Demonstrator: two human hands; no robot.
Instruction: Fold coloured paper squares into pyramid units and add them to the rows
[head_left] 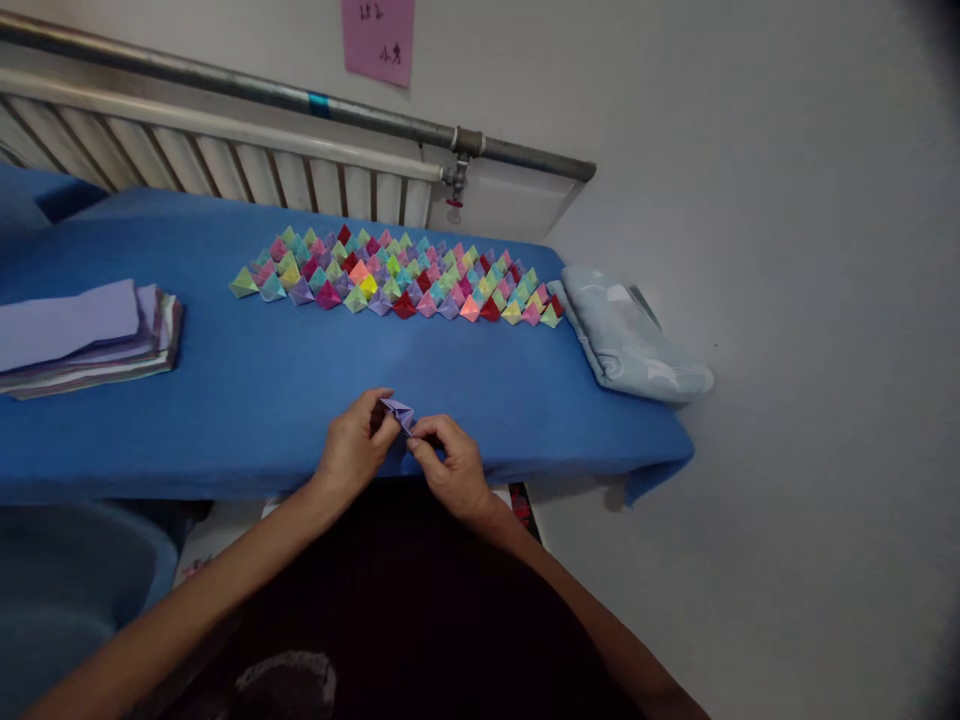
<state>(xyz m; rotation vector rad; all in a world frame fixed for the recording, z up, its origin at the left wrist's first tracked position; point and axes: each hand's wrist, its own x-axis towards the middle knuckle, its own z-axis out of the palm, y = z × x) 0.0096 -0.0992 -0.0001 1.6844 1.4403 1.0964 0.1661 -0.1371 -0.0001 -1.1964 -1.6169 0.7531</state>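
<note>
A small folded piece of purple paper point(399, 411) is held between both hands, above the front part of the blue-covered table. My left hand point(358, 443) pinches its left side between thumb and fingers. At its lower right corner, the thumb and forefinger of my right hand point(452, 465) are closed on the same paper. Behind the hands, several rows of small folded paper shapes point(405, 305) in red, pink, green, yellow, blue and purple stand close together on the blue cloth point(277, 420).
A stack of paper sheets point(67, 330), purple on top, lies at the left. A folded pale blue cloth point(637, 340) rests at the table's right end. Behind the table are a radiator point(217, 165) and a metal pipe point(390, 120); a blue chair-like object point(82, 570) is at lower left.
</note>
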